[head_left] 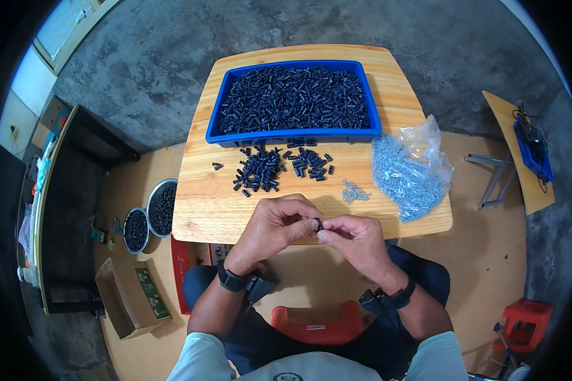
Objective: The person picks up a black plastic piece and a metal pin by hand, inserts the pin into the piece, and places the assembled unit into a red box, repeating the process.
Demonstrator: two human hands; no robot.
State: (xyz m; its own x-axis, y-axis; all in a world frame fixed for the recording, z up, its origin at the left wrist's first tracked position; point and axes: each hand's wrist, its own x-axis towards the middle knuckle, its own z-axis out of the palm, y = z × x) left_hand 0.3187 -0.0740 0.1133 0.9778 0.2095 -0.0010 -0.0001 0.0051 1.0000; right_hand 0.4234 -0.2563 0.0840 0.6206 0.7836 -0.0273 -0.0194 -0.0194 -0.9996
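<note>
Over the near edge of the wooden table (203,213), my left hand (279,223) and my right hand (356,238) meet fingertip to fingertip. Both pinch one small black plastic part (318,225) between thumb and forefinger; most of it is hidden by the fingers. Just beyond my hands lies a loose pile of short black tubular parts (259,170), with a smaller group of black parts (310,164) to its right. A little heap of silvery screws (354,192) rests to the right of those. Farther right slumps a clear plastic bag (408,174) full of similar metal pieces.
A blue tray (292,136) heaped with black parts fills the table's far side. On the floor at left stand two metal bowls (147,236) of black pieces and an open cardboard box (133,298). A red stool (529,324) is at lower right.
</note>
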